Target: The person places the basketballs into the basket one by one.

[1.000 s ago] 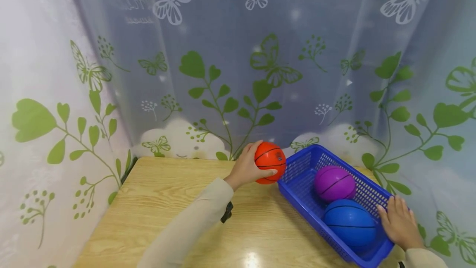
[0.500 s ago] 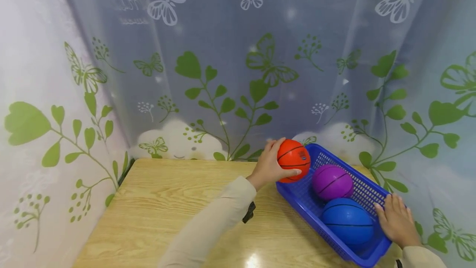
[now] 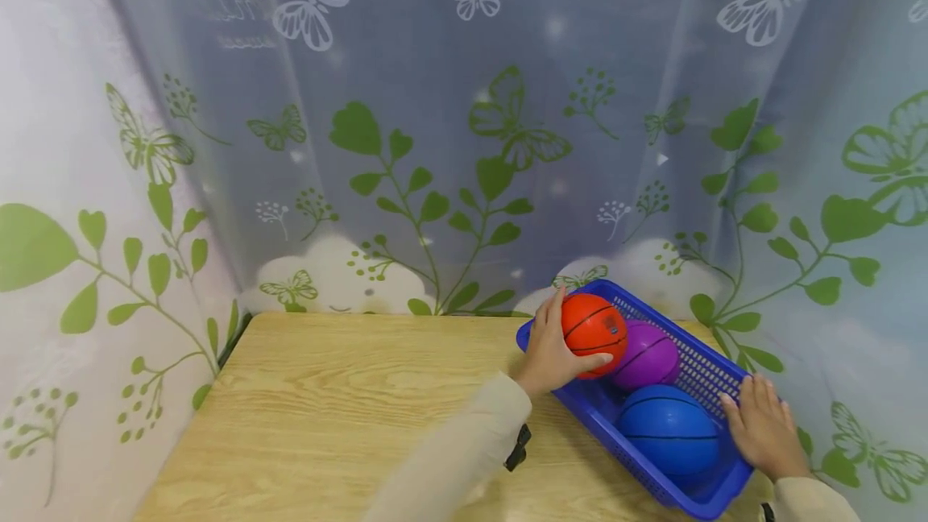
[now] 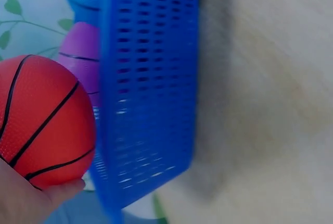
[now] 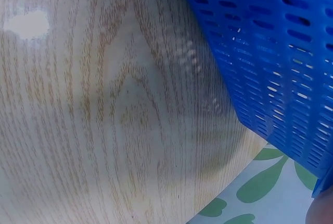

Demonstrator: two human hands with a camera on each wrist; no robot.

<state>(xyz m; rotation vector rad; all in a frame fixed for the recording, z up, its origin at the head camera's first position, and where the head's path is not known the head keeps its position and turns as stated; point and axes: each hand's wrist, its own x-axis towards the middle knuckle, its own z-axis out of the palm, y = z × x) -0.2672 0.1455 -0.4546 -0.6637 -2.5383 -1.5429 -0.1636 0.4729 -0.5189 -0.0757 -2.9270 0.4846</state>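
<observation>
My left hand [image 3: 553, 353] grips a small orange-red basketball [image 3: 596, 337] from its left side, thumb below and fingers above. The ball is over the far left end of a blue plastic basket [image 3: 594, 417], overlapping a purple ball [image 3: 648, 354] in the head view. A larger blue ball [image 3: 669, 430] lies in the near half of the basket. In the left wrist view the orange-red ball [image 4: 49, 120] appears beside the basket's rim [image 4: 108, 78]. My right hand [image 3: 767, 427] rests on the basket's right rim near the close corner, fingers extended and thumb toward the inside.
The basket stands angled on a light wood-grain table [image 3: 348, 409], at its right side. A patterned curtain [image 3: 435, 103] with leaves and butterflies hangs behind the table and along both sides. The basket's perforated side wall [image 5: 270, 52] fills the right of the right wrist view.
My left hand has carried the orange-red ball rightward, from beside the basket to over its far left end. My right hand stays on the rim. The head view has shifted slightly.
</observation>
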